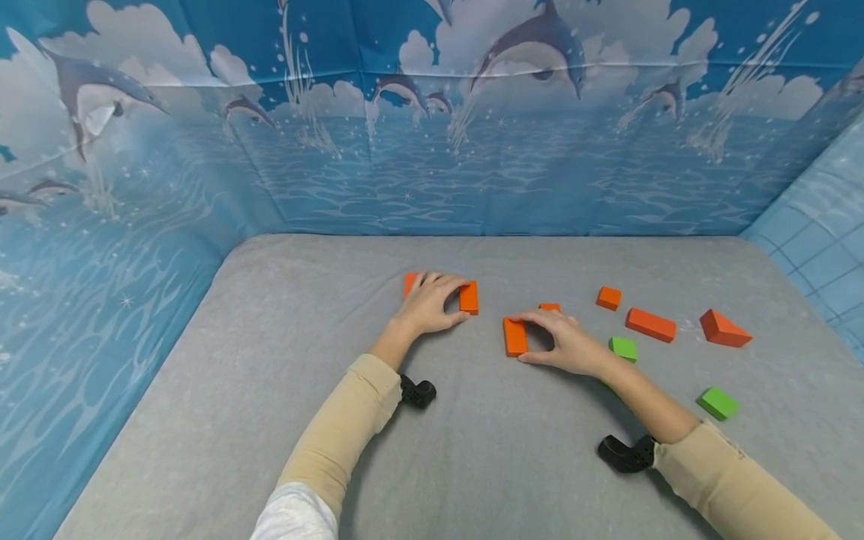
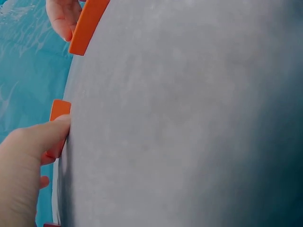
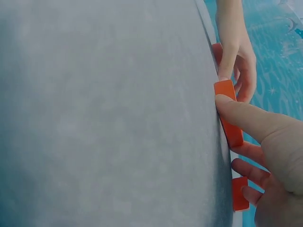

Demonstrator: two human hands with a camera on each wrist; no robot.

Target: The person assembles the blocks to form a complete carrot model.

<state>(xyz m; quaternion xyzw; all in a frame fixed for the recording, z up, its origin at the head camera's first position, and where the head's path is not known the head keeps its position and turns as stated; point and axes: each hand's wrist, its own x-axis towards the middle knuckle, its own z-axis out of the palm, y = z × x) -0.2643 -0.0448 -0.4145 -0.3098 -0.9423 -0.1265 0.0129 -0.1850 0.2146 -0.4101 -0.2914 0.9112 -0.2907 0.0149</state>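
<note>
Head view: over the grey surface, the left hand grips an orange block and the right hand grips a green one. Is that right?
Not quite: the right hand grips an orange block, not a green one, as the head view shows. The left hand does grip a second orange block over the grey surface.

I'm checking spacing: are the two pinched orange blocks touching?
Apart: the head view shows grey surface between the left pinched block and the right pinched block.
</note>
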